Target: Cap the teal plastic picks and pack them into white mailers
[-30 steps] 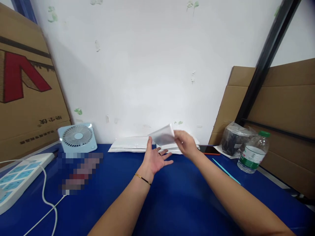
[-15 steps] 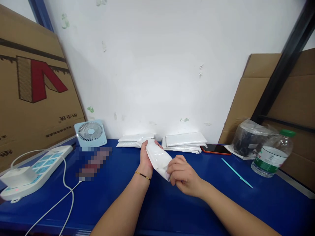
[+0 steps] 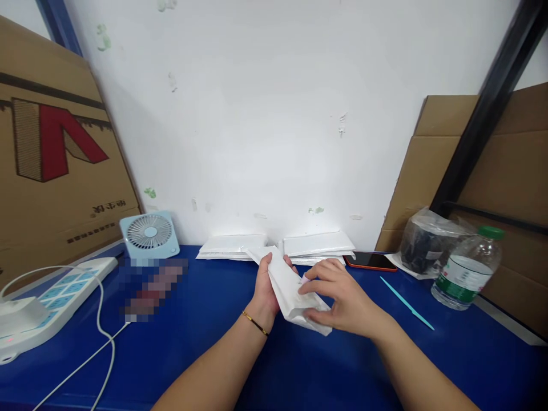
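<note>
My left hand [image 3: 266, 288] is wrapped round a long, flat white plastic packet [image 3: 286, 285], its thumb lying along the near side. The packet slants down to the right above the blue table, and its lower end looks spread and creased. At that lower end my right hand [image 3: 342, 297] grips the packet, thumb on one side and bent fingers on the other. A small pale scrap shows by its fingertips, too small to name. Behind the hands, by the wall, lie a left stack of white packets [image 3: 231, 245] and a right stack of white packets [image 3: 317, 244].
On the right are a phone [image 3: 370, 261], a turquoise craft-knife-like stick [image 3: 406, 302], a bagged dark object [image 3: 422, 245] and a green-capped bottle [image 3: 464, 274]. A small blue fan [image 3: 149, 234], a power strip [image 3: 64, 297] and white cables [image 3: 99, 311] occupy the left. Cardboard boxes flank the table [image 3: 205, 319].
The packet has shifted slightly right and down with my left hand, and its lower end has widened. My right hand's fingers, bunched before, are now spread farther apart on it.
</note>
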`<move>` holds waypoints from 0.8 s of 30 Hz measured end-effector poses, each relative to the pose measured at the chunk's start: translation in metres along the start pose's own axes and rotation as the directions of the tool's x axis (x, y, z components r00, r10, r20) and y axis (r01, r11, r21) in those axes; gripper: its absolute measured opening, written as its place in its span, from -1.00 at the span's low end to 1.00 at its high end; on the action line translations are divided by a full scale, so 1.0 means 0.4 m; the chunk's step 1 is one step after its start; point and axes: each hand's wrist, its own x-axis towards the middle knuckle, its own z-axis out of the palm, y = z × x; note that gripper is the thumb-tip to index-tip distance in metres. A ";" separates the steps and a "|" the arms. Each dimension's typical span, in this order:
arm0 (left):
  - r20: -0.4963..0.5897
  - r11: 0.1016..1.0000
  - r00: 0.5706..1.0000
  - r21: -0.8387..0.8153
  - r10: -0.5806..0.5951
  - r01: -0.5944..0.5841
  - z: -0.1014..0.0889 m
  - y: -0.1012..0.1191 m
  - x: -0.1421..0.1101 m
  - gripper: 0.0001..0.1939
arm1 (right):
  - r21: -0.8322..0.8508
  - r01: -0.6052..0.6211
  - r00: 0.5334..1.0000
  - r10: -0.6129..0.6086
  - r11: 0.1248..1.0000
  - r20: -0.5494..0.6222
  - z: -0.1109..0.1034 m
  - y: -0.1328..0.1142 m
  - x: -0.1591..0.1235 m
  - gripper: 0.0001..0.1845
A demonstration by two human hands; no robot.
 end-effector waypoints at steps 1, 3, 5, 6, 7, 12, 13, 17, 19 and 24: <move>-0.017 1.000 1.000 -0.013 0.012 -0.013 0.003 -0.002 0.002 -0.70 | -0.029 -0.008 0.998 0.006 1.000 -0.064 0.008 0.000 -0.002 -0.83; -0.089 0.997 0.994 -0.036 0.063 -0.066 0.013 -0.003 0.004 -0.73 | 0.003 -0.085 0.969 0.083 0.996 -0.232 0.026 0.004 -0.005 -0.87; -0.191 0.983 0.966 -0.024 0.175 -0.183 0.030 0.000 0.002 -0.77 | 0.213 -0.211 0.888 0.278 0.954 -0.365 0.047 0.013 -0.006 -0.88; -0.231 0.967 0.940 0.003 0.250 -0.257 0.040 0.003 0.000 -0.79 | 0.387 -0.257 0.826 0.409 0.886 -0.389 0.060 0.018 -0.004 -0.87; -0.252 0.940 0.906 0.047 0.339 -0.338 0.050 0.005 -0.004 -0.80 | 0.583 -0.276 0.756 0.548 0.764 -0.359 0.074 0.023 -0.001 -0.82; -0.028 0.606 0.644 0.373 0.765 -0.703 0.081 0.003 -0.030 -0.67 | 0.943 -0.143 0.473 0.817 -0.299 0.331 0.173 0.038 0.017 -0.63; 0.046 0.534 0.609 0.433 0.792 -0.726 0.084 -0.002 -0.036 -0.64 | 0.895 -0.102 0.443 0.786 -0.434 0.431 0.193 0.039 0.018 -0.65; 0.229 0.353 0.575 0.597 0.785 -0.720 0.095 -0.023 -0.058 -0.61 | 0.769 -0.018 0.391 0.704 -0.639 0.593 0.248 0.042 0.017 -0.74; 0.262 0.305 0.558 0.621 0.788 -0.722 0.104 -0.027 -0.067 -0.60 | 0.758 -0.016 0.367 0.702 -0.652 0.611 0.258 0.047 0.015 -0.77; 0.262 0.291 0.541 0.620 0.799 -0.729 0.118 -0.028 -0.078 -0.54 | 0.787 -0.063 0.293 0.742 -0.614 0.602 0.259 0.056 0.015 -0.83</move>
